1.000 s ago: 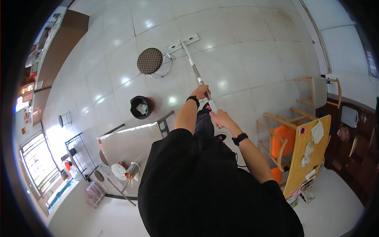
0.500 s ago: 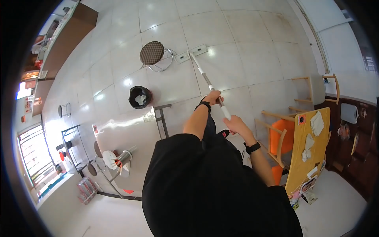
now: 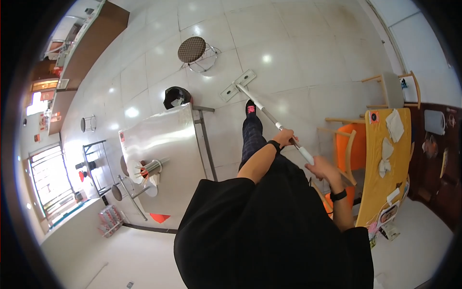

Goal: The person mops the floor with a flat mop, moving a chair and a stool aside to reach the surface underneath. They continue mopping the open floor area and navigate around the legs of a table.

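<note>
I hold a flat mop slantwise across the front of my body. My left hand is closed around the lower part of its pole, and my right hand grips the white handle near the upper end. The rectangular mop head lies flat on the tiled floor, turned at a slant. Close below the head is my dark shoe with pink laces. Each wrist wears a black band.
A checked round stool stands beyond the mop head. Left are a black-lined bin and a metal-topped table holding a utensil container. Right are a yellow table, an orange-seated chair and a pale-seated chair.
The mop head has moved closer to me and tilted more. Both hands have shifted right and down with the pole. One foot has come forward, and the view has moved along the floor.
</note>
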{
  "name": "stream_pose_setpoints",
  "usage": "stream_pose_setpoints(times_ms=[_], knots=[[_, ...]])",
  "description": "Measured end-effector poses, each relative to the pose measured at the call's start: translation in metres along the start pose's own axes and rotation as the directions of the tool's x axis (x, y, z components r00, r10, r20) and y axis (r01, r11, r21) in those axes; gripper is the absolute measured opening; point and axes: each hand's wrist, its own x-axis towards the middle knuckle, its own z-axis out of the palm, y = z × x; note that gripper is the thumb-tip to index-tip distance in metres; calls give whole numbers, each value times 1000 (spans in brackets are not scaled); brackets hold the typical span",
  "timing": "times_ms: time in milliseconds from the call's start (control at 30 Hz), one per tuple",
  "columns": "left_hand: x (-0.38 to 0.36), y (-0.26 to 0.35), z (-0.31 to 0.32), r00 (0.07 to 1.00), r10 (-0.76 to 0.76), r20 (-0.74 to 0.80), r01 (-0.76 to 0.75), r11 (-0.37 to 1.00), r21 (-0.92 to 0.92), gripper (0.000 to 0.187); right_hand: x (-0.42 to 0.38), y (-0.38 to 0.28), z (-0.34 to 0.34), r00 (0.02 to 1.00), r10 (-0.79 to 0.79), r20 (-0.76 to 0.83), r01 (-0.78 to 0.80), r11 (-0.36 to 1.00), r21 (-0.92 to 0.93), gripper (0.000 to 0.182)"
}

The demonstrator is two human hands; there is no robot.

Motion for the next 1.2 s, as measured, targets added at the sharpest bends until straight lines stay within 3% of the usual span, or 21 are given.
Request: stream_pose_setpoints(times_ms=[33, 67, 100, 133, 167, 200, 400, 600, 733, 767, 800, 833, 867, 900, 933, 1033, 1100, 1200], knots=[[-7, -4, 0, 900, 380, 211, -419, 629, 654, 18, 0, 7, 1, 1000, -4, 21, 4, 1000, -17, 32], [-15, -4, 0, 674, 434, 598, -571, -209, 794, 16, 2, 9, 4, 1000, -9, 20, 9, 1000, -7, 32], [-15, -5, -4, 684, 384, 620, -630, -117, 768, 18, -3, 4, 3, 998, -31, 49, 32, 999, -25, 33], [-13, -6, -6, 685, 380, 622, -629, -123, 767, 18, -6, 0, 3, 996, -51, 75, 54, 998, -44, 34], [-11, -7, -6, 862, 435, 260, -500, 648, 574, 20, -3, 0, 7, 996, -51, 72, 54, 998, -39, 34], [-15, -7, -4, 986, 167, -24, -168, 982, -81, 22, 4, 0, 13, 994, -79, 78, 81, 996, -23, 35], [-22, 13, -36, 962, 186, -198, -202, 977, -66, 27, 31, -17, 43, 989, -118, 86, 103, 981, 165, 40], [-47, 56, -32, 983, 168, -68, -166, 986, 32, 24, 54, -42, 32, 995, -70, 71, 43, 945, 325, 37], [-34, 92, -32, 977, 163, -139, -166, 986, -12, 21, 65, -66, 2, 994, -52, 91, 4, 882, 471, 31], [-34, 101, -29, 970, 174, -169, -177, 984, 0, 19, 71, -72, -4, 986, -43, 158, -56, 819, 571, 29], [-12, 97, -81, 972, 172, -162, -173, 985, 6, 19, 75, -79, -11, 974, -43, 224, -119, 744, 658, 28], [23, 98, -111, 926, 378, -13, -355, 881, 312, 20, 82, -85, -13, 976, -41, 215, -115, 740, 663, 28], [64, 111, -127, 837, 513, 194, -525, 649, 551, 20, 92, -95, -12, 966, -52, 252, -146, 698, 701, 26], [-21, 144, -52, 943, 209, -259, -212, 977, 18, 19, 100, -106, -13, 956, -69, 287, -174, 652, 738, 24], [-38, 158, -41, 907, 225, -355, -227, 973, 38, 18, 106, -120, -16, 959, -72, 274, -164, 645, 746, 24], [-42, 195, -54, 916, 246, -317, -196, 964, 182, 18, 123, -160, -27, 900, -315, 301, -175, 371, 912, 16], [-42, 221, -59, 923, 326, -205, -263, 922, 284, 18, 131, -185, -43, 894, -358, 271, -149, 333, 931, 15], [-61, 267, -33, 926, 242, -291, -174, 954, 243, 10, 142, -209, -74, 882, -388, 267, -193, 218, 957, 11]])
